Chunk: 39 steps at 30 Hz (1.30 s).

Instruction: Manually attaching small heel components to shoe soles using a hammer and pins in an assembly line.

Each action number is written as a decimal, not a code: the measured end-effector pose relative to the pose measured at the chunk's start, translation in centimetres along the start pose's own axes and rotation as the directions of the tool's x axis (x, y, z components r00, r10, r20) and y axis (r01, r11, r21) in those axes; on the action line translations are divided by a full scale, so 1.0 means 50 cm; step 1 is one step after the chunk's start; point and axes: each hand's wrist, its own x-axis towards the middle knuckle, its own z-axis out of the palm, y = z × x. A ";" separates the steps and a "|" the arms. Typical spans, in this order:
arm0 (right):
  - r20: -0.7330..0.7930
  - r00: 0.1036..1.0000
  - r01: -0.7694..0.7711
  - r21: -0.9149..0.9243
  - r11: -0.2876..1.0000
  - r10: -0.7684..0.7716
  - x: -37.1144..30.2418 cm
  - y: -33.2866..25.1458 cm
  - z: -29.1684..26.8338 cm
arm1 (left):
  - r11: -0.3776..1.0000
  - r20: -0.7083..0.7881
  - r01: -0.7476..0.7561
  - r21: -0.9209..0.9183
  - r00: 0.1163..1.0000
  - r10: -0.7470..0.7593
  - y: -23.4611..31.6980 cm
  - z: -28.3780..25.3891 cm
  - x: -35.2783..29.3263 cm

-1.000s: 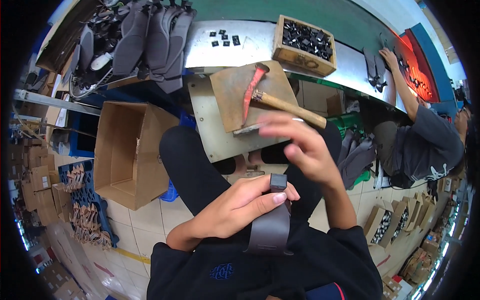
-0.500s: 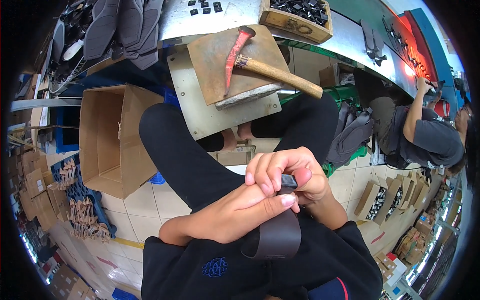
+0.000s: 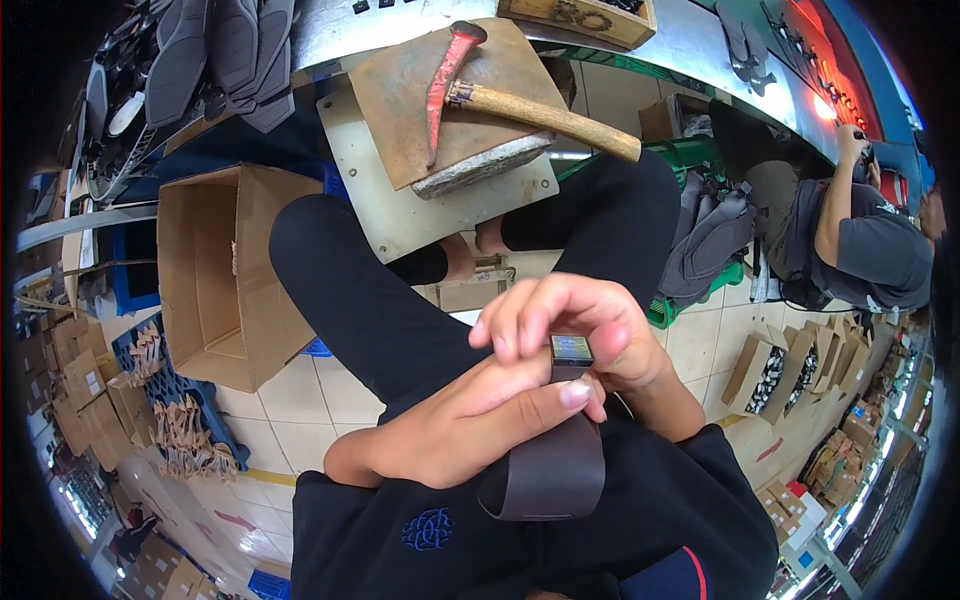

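A dark brown shoe with a wide, curved strap (image 3: pixel 560 470) is held in front of my torso. My left hand (image 3: pixel 480 405) is wrapped round it, thumb lying along the top near the heel. Between my hands the square end of the heel (image 3: pixel 571 349) faces up, dark and shiny. My right hand (image 3: pixel 590 315) arches over the heel with bent fingers spread, the thumb close beside it; its fingertips hover near my left knuckles. Much of the shoe is hidden by my hands.
A hammer (image 3: pixel 540 118) with a red head lies on a board (image 3: pixel 395 125) beyond my knees. An open cardboard box (image 3: pixel 280 275) stands left. A metal workbench (image 3: pixel 690 48) runs across the back. At right, a co-worker (image 3: pixel 865 235) sits beside a green crate (image 3: pixel 662 312) of brown shoe parts.
My right fingers and thumb have lifted off the heel, uncovering more of its square end. The shoe stays in my left hand. The view has shifted slightly.
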 end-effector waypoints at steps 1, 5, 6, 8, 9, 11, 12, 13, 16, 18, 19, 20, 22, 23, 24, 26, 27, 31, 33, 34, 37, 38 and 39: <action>-0.050 0.998 0.031 -0.059 0.998 -0.034 0.003 -0.003 0.000 | 1.000 0.014 0.010 -0.013 1.000 -0.009 0.005 -0.003 0.003; 0.058 0.997 0.060 -0.300 0.952 -0.045 0.002 -0.023 -0.021 | 0.990 -0.083 0.060 -0.125 0.994 -0.071 0.023 0.003 0.008; -0.047 0.998 -0.060 -0.298 0.953 0.048 -0.002 -0.050 -0.006 | 0.983 -0.147 -0.056 -0.173 0.989 0.030 0.023 0.014 0.023; -0.060 0.990 0.108 -0.297 0.949 -0.132 -0.008 -0.018 -0.036 | 0.901 -0.030 -0.054 -0.431 0.999 0.046 0.001 -0.003 0.039; -0.196 0.972 0.072 -0.263 0.962 -0.127 -0.010 -0.020 -0.035 | 0.886 -0.058 -0.096 -0.453 0.995 0.078 -0.007 -0.003 0.039; -0.311 0.927 0.119 -0.282 0.952 -0.208 -0.018 -0.040 -0.066 | 0.883 -0.023 -0.101 -0.459 0.995 0.101 -0.012 -0.010 0.040; -0.296 0.907 0.197 -0.328 0.924 -0.299 -0.019 -0.047 -0.093 | 0.922 -0.034 -0.138 -0.361 0.990 0.134 -0.025 -0.021 0.045; -0.384 0.862 0.178 -0.380 0.908 -0.330 -0.016 -0.057 -0.102 | 0.969 -0.080 -0.115 -0.217 0.992 0.100 -0.055 -0.049 0.036; -0.470 0.743 0.285 -0.424 0.860 -0.477 -0.028 -0.091 -0.161 | 0.965 -0.336 -0.213 0.153 0.907 0.253 -0.034 -0.086 0.009; -0.525 0.689 0.347 -0.365 0.864 -0.499 -0.043 -0.113 -0.198 | 0.819 -0.548 -0.129 0.559 0.684 0.482 0.057 -0.119 -0.046; -0.536 0.659 0.366 -0.385 0.847 -0.528 -0.052 -0.129 -0.213 | 0.767 -0.593 -0.124 0.630 0.561 0.578 0.113 -0.140 -0.061; -0.544 0.631 0.370 -0.416 0.831 -0.553 -0.070 -0.145 -0.236 | 0.634 -0.555 -0.060 0.771 0.426 0.715 0.159 -0.194 -0.064; -0.566 0.593 0.364 -0.446 0.818 -0.572 -0.088 -0.163 -0.276 | 0.595 -0.555 -0.101 0.797 0.264 0.789 0.296 -0.275 -0.101; -0.565 0.580 0.389 -0.441 0.809 -0.587 -0.092 -0.171 -0.297 | 0.526 -0.492 -0.123 0.842 0.226 0.840 0.370 -0.311 -0.124; -0.590 0.561 0.411 -0.411 0.814 -0.581 -0.101 -0.176 -0.319 | 0.531 -0.491 -0.142 0.835 0.240 0.837 0.446 -0.376 -0.144; -0.628 0.498 0.459 -0.394 0.796 -0.598 -0.111 -0.178 -0.341 | 0.351 -0.407 0.315 0.882 0.131 0.904 0.575 -0.518 -0.180; -0.666 0.462 0.412 -0.423 0.807 -0.585 -0.105 -0.191 -0.357 | 0.223 -0.351 0.564 0.795 0.129 0.927 0.608 -0.573 -0.182; -0.606 0.366 0.139 -0.715 0.685 -0.707 -0.031 -0.277 -0.450 | -0.249 -0.145 0.826 0.505 0.366 0.919 0.612 -0.730 -0.226; -0.261 0.154 -0.230 -0.947 0.223 -0.953 -0.022 -0.352 -0.580 | -0.041 -0.374 0.813 0.580 0.311 0.874 0.594 -0.763 -0.188; -0.408 0.207 -0.261 -0.899 0.351 -0.889 0.009 -0.398 -0.610 | -0.083 -0.263 0.821 0.566 0.275 0.925 0.612 -0.770 -0.260; -0.252 0.220 -0.705 -0.709 0.024 -0.942 -0.023 -0.477 -0.768 | -0.091 -0.270 0.942 0.324 0.184 0.945 0.545 -0.756 -0.111; -0.397 0.265 -0.747 -0.661 0.073 -0.879 -0.023 -0.495 -0.796 | -0.072 -0.276 0.960 0.269 0.149 0.950 0.528 -0.727 -0.080; -0.459 0.248 -0.768 -0.630 0.116 -0.853 0.028 -0.515 -0.788 | -0.057 -0.256 0.971 0.231 0.117 0.960 0.522 -0.706 -0.122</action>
